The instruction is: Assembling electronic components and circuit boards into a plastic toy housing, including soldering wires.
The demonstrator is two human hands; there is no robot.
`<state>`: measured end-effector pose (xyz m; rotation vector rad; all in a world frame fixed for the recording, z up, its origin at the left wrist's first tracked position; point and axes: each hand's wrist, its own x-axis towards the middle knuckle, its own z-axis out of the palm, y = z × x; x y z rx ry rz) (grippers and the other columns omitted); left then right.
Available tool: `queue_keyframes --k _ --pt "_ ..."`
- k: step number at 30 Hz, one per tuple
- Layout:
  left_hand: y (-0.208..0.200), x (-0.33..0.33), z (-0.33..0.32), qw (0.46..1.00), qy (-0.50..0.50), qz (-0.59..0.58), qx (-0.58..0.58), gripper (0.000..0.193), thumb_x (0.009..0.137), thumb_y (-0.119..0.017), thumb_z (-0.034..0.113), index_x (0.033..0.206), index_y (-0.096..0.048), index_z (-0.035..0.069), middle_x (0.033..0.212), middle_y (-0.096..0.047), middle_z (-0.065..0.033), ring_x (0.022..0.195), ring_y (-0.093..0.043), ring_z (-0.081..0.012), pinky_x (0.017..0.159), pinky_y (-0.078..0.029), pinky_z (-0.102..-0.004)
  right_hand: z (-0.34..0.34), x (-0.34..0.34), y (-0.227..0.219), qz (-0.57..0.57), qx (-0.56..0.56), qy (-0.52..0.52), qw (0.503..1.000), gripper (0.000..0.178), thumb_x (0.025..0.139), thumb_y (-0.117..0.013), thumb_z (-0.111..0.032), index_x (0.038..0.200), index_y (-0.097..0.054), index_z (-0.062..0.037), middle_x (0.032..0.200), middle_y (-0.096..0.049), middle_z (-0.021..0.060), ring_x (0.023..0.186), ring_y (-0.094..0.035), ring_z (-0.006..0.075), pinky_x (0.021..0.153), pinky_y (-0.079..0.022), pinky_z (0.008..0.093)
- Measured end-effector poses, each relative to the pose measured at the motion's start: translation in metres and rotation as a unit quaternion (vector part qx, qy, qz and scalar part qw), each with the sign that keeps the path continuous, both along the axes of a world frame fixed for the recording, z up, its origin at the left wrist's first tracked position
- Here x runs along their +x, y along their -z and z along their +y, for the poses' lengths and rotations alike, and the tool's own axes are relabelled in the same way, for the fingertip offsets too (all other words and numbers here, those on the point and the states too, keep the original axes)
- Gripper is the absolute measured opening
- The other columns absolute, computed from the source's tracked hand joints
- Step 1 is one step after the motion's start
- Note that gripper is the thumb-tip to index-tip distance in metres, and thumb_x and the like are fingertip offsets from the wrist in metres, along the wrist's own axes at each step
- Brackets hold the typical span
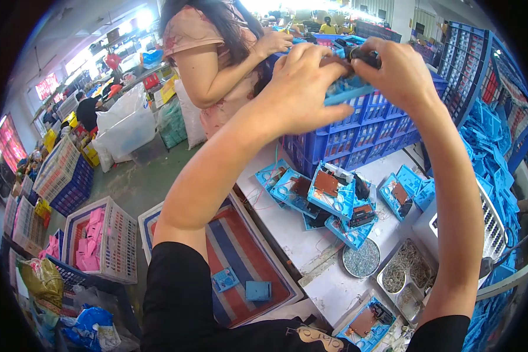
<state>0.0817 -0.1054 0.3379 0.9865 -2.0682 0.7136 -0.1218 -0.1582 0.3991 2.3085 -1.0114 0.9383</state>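
The light-blue casing (353, 94) is up at the near rim of the blue crate (358, 126), which stands at the far end of the tabletop (324, 284). From here the left hand (302, 82) has its fingers bent over it, thumb stretched out, though I cannot tell whether that grip is closed; the right hand (402, 73) pinches a dark piece (365, 57). Bare tabletop runs along its left edge beside the pile of open casings (333, 193), down past the round dish (358, 276). Toward the right edge, the metal tray (391, 292) and white basket (426, 232) sit close together. Fingers hide most of the raised casing, the right forearm cuts across the basket, and the crate's contents are hard to make out.
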Motion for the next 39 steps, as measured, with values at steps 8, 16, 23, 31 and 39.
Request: queue_keyframes --k 8,16,23,31,39 --pt "-0.026 0.015 -0.095 0.994 -0.021 -0.029 0.103 0.064 0.084 -0.072 0.050 0.140 -0.062 0.022 0.135 -0.056 -0.0219 0.130 -0.047 -0.0405 0.112 -0.037 -0.0493 -0.087 0.016 -0.016 0.011 0.020 0.113 0.993 0.040 0.086 -0.070 -0.042 0.107 -0.076 -0.0094 0.098 -0.075 0.0172 0.094 -0.071 0.0388 0.087 -0.056 0.0484" --pt "0.003 0.027 -0.184 0.992 -0.008 0.056 0.116 0.074 0.082 -0.075 0.057 0.132 -0.062 0.003 0.133 -0.056 -0.0258 0.128 -0.052 -0.0416 0.109 -0.043 -0.0489 -0.149 0.032 0.025 -0.100 0.038 0.096 0.990 0.045 0.087 -0.069 -0.046 0.109 -0.072 -0.0068 0.099 -0.074 0.0192 0.097 -0.071 0.0383 0.085 -0.057 0.0492" --pt "-0.001 0.022 -0.227 0.984 -0.059 0.052 0.161 0.074 0.076 -0.076 0.063 0.131 -0.065 0.014 0.137 -0.055 -0.0203 0.131 -0.052 -0.0383 0.108 -0.045 -0.0486 -0.191 0.043 0.050 -0.195 0.076 0.116 0.971 0.046 0.087 -0.068 -0.047 0.116 -0.073 -0.0119 0.103 -0.075 0.0171 0.101 -0.071 0.0367 0.089 -0.055 0.0477" --pt "0.002 0.014 -0.227 0.978 -0.105 0.034 0.177 0.072 0.075 -0.077 0.064 0.131 -0.068 0.020 0.138 -0.052 -0.0217 0.129 -0.052 -0.0418 0.108 -0.044 -0.0493 -0.203 0.042 0.052 -0.203 0.094 0.121 0.967 0.048 0.084 -0.068 -0.049 0.116 -0.075 -0.0134 0.108 -0.075 0.0178 0.105 -0.070 0.0374 0.092 -0.055 0.0460" --pt "0.028 0.017 -0.249 0.989 0.022 0.142 -0.028 0.057 0.082 -0.074 0.048 0.122 -0.067 0.008 0.119 -0.066 -0.0230 0.110 -0.064 -0.0395 0.094 -0.052 -0.0477 -0.282 -0.002 0.052 -0.117 0.008 0.132 0.984 0.062 0.083 -0.067 -0.065 0.120 -0.075 -0.0155 0.108 -0.074 0.0225 0.105 -0.070 0.0395 0.095 -0.053 0.0455"
